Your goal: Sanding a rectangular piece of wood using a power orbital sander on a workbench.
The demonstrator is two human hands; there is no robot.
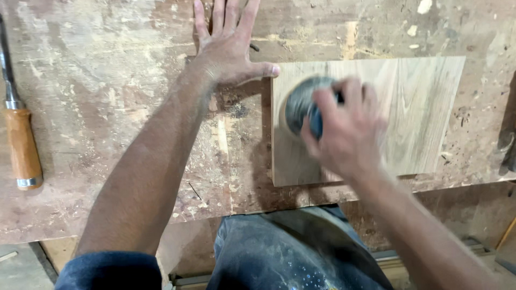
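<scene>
The step in hand looks like sanding the face of the pale rectangular wooden board (pixel 408 107), which lies flat on the worn, stained wooden desk (pixel 107 80), near its front edge. The right hand (pixel 344 131) is closed around a small round grey-blue sanding block (pixel 303 104) and presses it on the left part of the board. This hand and the block are both blurred, so I judge they are in fast rubbing motion; the exact shape of the block I cannot tell.

The left hand (pixel 228 45) is wide open, fingers spread, palm flat on the desk. It holds nothing. Its thumb tip touches, or almost touches, the upper left corner of the board, so it seems to work as a stop against sliding.

The board is therefore directly under the right hand and just beside the left hand, on its right side. The right part of the board is uncovered.

In my judgement the next move calls for steady pressure downward and for passes toward the uncovered right part, while the left hand braces the corner.

Well apart, at the far left of the desk, lies 1 chisel with an orange wooden handle (pixel 22 147) and a metal shaft, not touched by any hand.
</scene>
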